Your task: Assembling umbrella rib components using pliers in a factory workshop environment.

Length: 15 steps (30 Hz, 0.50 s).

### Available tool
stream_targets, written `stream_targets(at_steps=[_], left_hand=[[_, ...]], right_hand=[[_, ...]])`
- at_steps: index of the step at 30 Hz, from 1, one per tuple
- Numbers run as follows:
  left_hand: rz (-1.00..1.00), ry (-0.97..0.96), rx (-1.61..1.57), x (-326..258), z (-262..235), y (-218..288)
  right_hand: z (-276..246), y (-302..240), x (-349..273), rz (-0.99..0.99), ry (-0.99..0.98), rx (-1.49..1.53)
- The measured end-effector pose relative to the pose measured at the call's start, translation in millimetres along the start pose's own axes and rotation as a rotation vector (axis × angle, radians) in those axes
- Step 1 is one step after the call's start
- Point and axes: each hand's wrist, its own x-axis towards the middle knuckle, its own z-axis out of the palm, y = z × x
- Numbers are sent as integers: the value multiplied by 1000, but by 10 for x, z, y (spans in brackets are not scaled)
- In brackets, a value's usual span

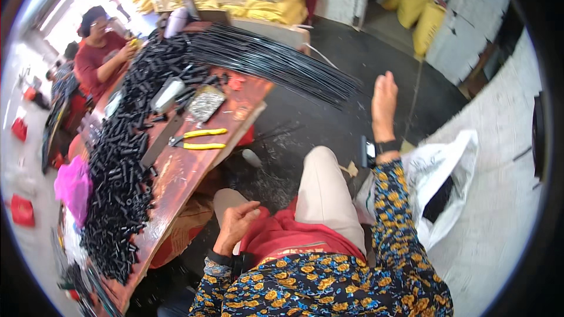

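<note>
- Long black rods: one loose bundle, lying across the far end of the bench and overhanging its right edge; free ends just left of the right hand, with a visible gap between
- Right hand: raised out to the right, beyond the rod ends; fingers straight and set close together, flat rather than gripping
- Left hand: low, above the red cloth on the lap, well apart from the rods; fingers loosely bent, half open; whether they touch the cloth or enclose anything cannot be told
- Short black tubes: large heap along the left side of the bench
- Pliers, yellow handles: flat on the bench near its right edge, between the heap and the left hand
- Tray of small silvery pieces: beyond the pliers, beside the heap
- White sack, mouth open: right of the right forearm
- Co-worker, red top: far left, behind the heap
</note>
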Motion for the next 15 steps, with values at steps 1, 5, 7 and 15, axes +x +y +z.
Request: stream_targets(at_steps=[1,5,7,15], left_hand=[[-26,-3,2,9,21,30],[-15,-16,3,-12,75,-61],[-5,-12,62,-47,53,-88],[-124,18,-51,-152,55,-79]], right_hand=[[19,45,-9,29,-17,63],[71,58,-110,137,46,263],[7,60,-114,168,133,306],[218,350,-10,417,60,721]])
